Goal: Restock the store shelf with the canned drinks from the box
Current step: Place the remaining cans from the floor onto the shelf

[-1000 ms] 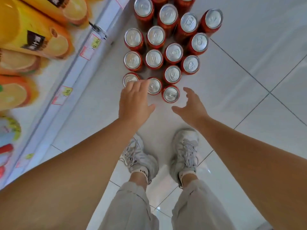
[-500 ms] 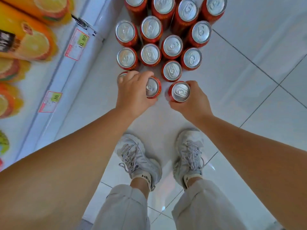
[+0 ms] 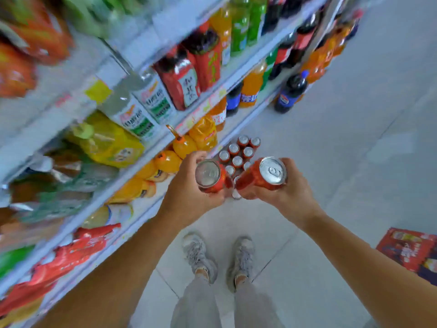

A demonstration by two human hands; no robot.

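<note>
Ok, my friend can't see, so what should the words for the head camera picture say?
Seen from above, a person's left hand grips one red can and the right hand grips another red can. More red cans stand on the tiled floor beyond, beside shelves of bottled drinks on the left.

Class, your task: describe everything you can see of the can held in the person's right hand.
The can is red-orange, apparently metal, with a silvery lid whose pull tab looks unopened. It is tilted, lid facing the camera, base pointing toward the other can in the left hand. The right hand grips it from below and round its body, above the floor. Whether the two cans touch is unclear.
</note>
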